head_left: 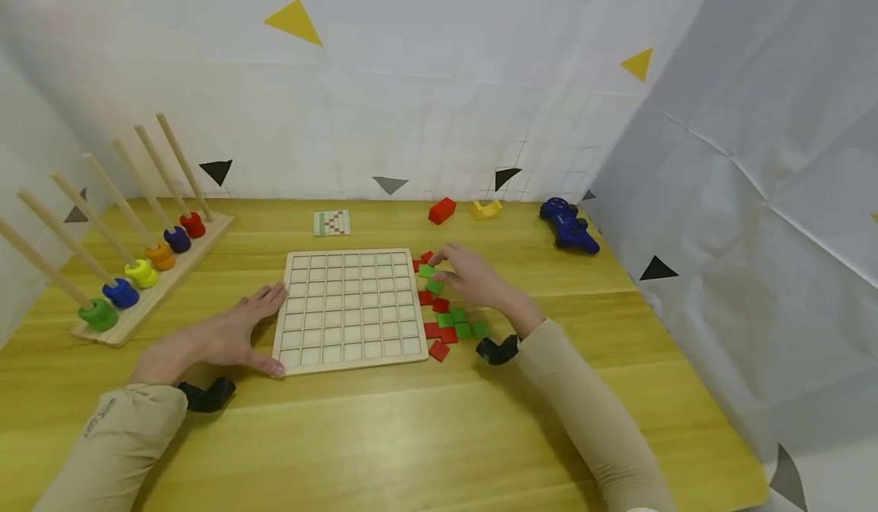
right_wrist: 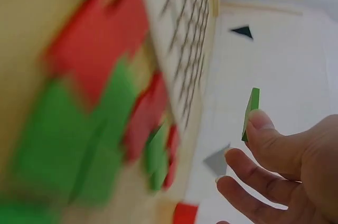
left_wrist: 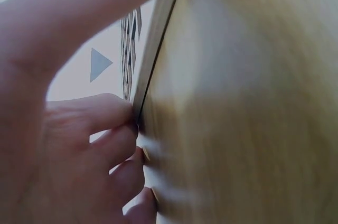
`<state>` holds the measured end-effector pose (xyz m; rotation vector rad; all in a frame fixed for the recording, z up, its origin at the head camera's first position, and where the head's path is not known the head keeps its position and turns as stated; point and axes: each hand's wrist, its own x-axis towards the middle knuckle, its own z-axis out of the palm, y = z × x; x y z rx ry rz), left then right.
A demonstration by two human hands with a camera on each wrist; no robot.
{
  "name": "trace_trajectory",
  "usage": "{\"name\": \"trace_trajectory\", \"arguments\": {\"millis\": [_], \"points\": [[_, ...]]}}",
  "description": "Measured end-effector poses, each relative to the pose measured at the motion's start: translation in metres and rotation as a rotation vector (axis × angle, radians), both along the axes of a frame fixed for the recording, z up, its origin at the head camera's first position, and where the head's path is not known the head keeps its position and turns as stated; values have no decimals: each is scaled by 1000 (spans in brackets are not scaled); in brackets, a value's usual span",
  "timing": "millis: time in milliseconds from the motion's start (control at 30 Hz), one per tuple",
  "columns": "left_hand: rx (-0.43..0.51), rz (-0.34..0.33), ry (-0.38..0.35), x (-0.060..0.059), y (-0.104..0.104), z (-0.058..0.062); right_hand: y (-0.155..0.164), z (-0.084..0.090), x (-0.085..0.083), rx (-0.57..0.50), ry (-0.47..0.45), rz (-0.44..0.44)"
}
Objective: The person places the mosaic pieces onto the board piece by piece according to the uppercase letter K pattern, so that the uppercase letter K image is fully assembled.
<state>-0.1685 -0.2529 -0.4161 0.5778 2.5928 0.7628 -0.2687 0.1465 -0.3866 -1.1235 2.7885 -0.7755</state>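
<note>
A wooden grid board [head_left: 352, 306] with recessed squares lies flat on the table. My left hand [head_left: 229, 335] rests along its left edge, thumb at the near corner and fingers spread farther back. In the left wrist view the fingertips touch the board's rim [left_wrist: 153, 49]. My right hand [head_left: 473, 276] hovers just right of the board, over a scatter of red tiles [head_left: 449, 334] and green tiles [head_left: 459, 330]. The right wrist view shows its thumb and index finger pinching a thin green square tile [right_wrist: 251, 113].
Left of the board stands a wooden peg rack [head_left: 161, 291] with coloured rings. Along the back lie a small pattern card [head_left: 332, 223], a red block [head_left: 442, 210], a yellow curved piece [head_left: 486, 209] and a blue game controller [head_left: 569, 225].
</note>
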Motion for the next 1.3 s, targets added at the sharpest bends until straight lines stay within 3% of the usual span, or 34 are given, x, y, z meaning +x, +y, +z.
{"name": "trace_trajectory", "arguments": {"millis": [133,367,600,833,1300], "points": [[-7,-1,-6,-1,0,2,-36,8,-7,53,-42,3],[-13,-8,-3,-1,-1,3,-100,3,-21,103,-163,29],[-4,9,-29,2,-2,3,-151,-10,-36,152,-175,49],[-13,11,-24,1,0,4,-173,-14,-46,175,-206,16],[-23,6,-25,-1,0,1,-194,-18,-47,312,-92,19]]}}
